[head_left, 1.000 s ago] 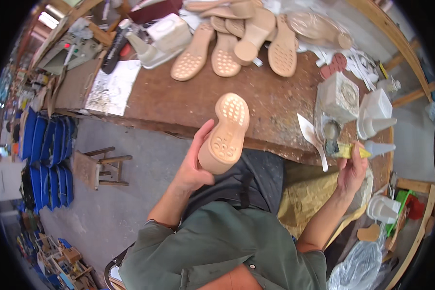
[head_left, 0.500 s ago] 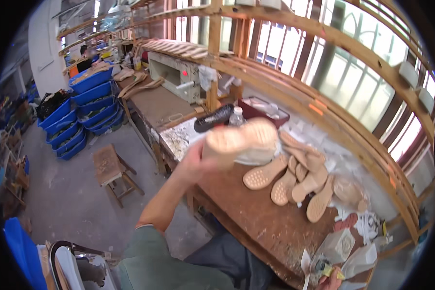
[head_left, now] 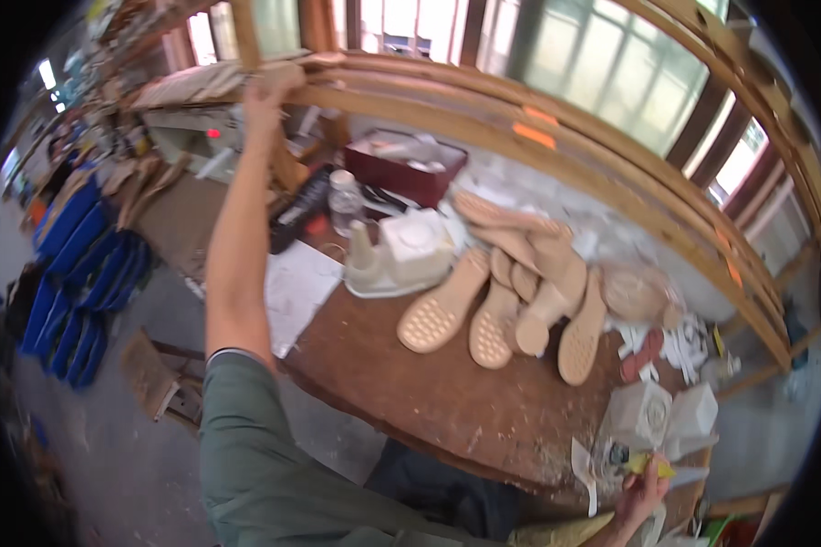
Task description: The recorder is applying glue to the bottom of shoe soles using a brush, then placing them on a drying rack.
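My left arm stretches up to the wooden shelf, where my left hand [head_left: 263, 102] is closed around a tan shoe sole [head_left: 287, 77]; blur hides its fingertips. At the lower right, my right hand [head_left: 645, 494] grips a small yellow piece [head_left: 652, 466] whose kind I cannot make out. That hand is beside translucent plastic containers [head_left: 639, 412] and a white flat stick [head_left: 584, 474]. Several tan shoe soles [head_left: 442, 305] with dimpled patches lie in a loose pile across the middle of the brown workbench [head_left: 374, 365].
Behind the pile stands a dark red box [head_left: 401, 169]. A clear bottle [head_left: 345, 202], a black shoe-shaped item [head_left: 299, 210] and an off-white plastic holder [head_left: 401, 255] are left of the pile. A wooden stool [head_left: 160, 378] and stacked blue bins [head_left: 82, 273] stand on the floor.
My left hand has carried the shoe sole from above the bench up and away to the shelf. The view has swung to the right. My right hand still grips the yellow piece.
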A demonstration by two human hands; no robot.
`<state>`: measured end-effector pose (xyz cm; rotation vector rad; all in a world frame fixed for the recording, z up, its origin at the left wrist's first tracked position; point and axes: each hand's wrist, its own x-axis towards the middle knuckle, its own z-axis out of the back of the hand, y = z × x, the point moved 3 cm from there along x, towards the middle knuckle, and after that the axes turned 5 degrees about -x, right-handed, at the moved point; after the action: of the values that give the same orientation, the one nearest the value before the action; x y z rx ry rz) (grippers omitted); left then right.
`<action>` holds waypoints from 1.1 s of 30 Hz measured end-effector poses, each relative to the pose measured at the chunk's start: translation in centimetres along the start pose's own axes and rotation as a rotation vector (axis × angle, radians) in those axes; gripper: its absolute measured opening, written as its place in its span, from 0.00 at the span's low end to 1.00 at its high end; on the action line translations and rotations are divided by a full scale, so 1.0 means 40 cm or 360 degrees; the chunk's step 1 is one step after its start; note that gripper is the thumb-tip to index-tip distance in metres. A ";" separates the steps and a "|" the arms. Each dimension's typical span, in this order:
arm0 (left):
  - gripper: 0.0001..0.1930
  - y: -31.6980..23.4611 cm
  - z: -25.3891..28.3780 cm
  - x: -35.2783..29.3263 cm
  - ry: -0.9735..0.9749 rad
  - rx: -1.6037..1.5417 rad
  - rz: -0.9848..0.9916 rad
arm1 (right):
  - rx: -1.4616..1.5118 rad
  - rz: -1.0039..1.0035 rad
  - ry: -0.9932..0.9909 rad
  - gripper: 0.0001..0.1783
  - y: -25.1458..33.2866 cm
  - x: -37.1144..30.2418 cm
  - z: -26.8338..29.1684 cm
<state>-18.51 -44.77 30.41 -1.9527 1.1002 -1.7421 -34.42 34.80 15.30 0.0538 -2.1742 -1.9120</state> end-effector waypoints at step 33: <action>0.30 -0.324 -0.343 -1.065 0.2312 0.0551 -0.0492 | 0.0208 -0.0165 -0.0082 0.09 -0.064 -0.038 0.089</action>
<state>-25.77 -2.64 11.87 -0.4180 0.6343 -3.2984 -34.04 38.17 12.16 0.1449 -2.3718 -1.8411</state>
